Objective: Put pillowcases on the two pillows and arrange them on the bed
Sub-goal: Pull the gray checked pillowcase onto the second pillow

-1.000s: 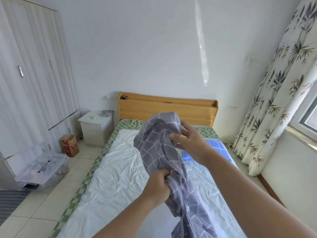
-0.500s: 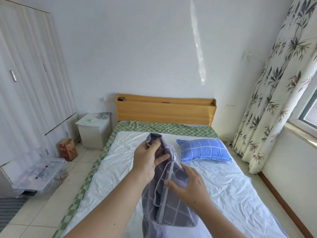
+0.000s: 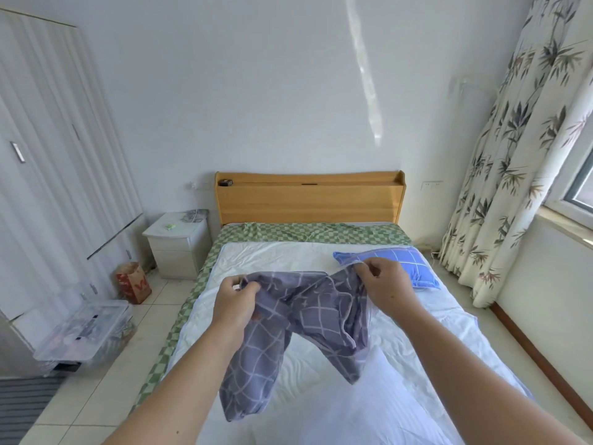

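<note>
Left grip: left hand [image 3: 236,301] pinches the grey checked pillowcase [image 3: 298,329] at its 9 o'clock corner.
Right grip: right hand [image 3: 383,285] pinches its 2 o'clock edge.
Pillowcase: stretched between both hands above the bed [image 3: 276,255], ends hanging.
Blue pillow [image 3: 401,261]: at 1 o'clock, already cased.
White pillow [image 3: 369,409]: at 6 o'clock, apparently bare.

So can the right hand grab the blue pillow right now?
Probably not yet. The right hand is pinching the grey pillowcase, so it is busy. The blue pillow lies just beyond it with nothing between, once it lets go.
</note>
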